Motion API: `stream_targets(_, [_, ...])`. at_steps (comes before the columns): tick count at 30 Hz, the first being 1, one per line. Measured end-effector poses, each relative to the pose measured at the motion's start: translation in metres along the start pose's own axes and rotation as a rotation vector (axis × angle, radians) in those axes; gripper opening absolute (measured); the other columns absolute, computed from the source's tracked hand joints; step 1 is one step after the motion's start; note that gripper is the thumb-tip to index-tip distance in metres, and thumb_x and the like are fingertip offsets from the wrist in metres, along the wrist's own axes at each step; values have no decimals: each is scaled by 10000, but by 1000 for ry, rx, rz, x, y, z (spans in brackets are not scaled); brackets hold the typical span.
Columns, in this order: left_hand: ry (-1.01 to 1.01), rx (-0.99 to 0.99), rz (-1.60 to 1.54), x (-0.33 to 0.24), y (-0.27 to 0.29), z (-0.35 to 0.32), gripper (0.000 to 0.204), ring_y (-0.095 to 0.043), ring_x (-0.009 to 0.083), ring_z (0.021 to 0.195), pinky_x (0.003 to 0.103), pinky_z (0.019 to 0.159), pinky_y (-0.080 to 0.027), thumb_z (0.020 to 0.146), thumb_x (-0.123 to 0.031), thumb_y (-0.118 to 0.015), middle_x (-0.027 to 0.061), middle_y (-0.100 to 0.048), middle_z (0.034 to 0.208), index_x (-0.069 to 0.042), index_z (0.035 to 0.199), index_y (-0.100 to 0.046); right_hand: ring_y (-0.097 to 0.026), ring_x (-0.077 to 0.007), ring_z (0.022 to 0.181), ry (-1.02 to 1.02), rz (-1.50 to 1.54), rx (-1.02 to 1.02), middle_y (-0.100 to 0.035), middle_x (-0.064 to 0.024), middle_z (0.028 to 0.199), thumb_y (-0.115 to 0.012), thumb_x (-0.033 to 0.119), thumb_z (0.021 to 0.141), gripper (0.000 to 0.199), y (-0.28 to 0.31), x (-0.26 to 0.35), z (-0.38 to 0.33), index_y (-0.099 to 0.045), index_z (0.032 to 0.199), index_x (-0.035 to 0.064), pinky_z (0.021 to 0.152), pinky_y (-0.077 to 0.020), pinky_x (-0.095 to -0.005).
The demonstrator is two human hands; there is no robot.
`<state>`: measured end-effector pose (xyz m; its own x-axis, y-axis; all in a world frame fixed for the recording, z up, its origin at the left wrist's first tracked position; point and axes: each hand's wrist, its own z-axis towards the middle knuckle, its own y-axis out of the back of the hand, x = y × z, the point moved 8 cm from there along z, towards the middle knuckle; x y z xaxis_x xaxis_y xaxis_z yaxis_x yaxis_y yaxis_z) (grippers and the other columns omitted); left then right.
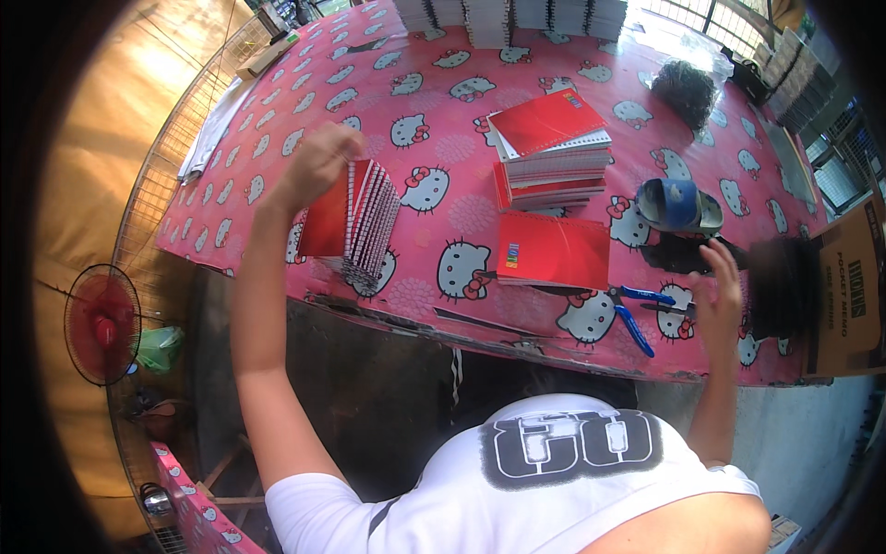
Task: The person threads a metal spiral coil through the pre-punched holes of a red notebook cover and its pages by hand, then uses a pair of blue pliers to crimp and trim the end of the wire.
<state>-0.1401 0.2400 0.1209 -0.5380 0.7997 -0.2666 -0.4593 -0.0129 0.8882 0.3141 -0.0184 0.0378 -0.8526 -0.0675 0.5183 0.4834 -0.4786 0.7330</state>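
My left hand [323,159] is closed at the far end of a bound stack of red-covered spiral notebooks [325,222] on the left of the table. Whatever its fingers pinch, if anything, is hidden. The wire bindings of that stack face right. My right hand [722,291] is raised near the front right, fingers apart and holding nothing visible. Beside it lie pliers with blue handles [635,330]. Between my hands lies a red cover or notebook [554,251], with a taller, uneven pile of red notebooks [547,125] behind it.
A blue roll of tape [669,203] stands beyond my right hand, near a black tangled bundle [685,92]. A dark blurred mass [783,288] and a cardboard box [849,286] border the right. Several notebook stacks [486,23] line the pink patterned table's [429,245] far edge.
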Motion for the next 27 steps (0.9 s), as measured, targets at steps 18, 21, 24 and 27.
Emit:
stream_targets(18, [114,-175,-161,-158,-21,30,281,-593,271,1110,400,942,-450,926,-162,-599,131,-658,1148,-56,1184,-639,-619,-372,885,-277,-593,-131,-589,-135,986,-648,146,856,174,65,-131,15,-627,1011,71,728,-492,-457])
stream_targets(21, [58,25,-443,-210,-95,54,266,-639,266,994,381,870,-484,895,-155,-633,151,-660,1116,-57,1140,-662,-630,-344,846,-77,-476,-173,-602,-125,949,-684,100,818,218,44,-75,33,-657,1035,89,704,-506,-436])
stream_targets(24, [40,43,-15,-202,-170,67,247,-660,251,896,359,805,-510,847,-157,-687,157,-657,1095,-44,1067,-691,-648,-279,794,98,-20,-65,-639,-116,876,-705,62,799,216,5,13,40,-690,1014,52,664,-518,-357])
stream_targets(27, [330,290,-431,-185,-203,82,199,-661,246,900,349,785,-519,804,-128,-722,147,-653,1101,-18,970,-709,-650,-209,773,98,258,7,-647,-108,882,-688,12,806,194,-14,38,32,-682,1000,19,629,-509,-297])
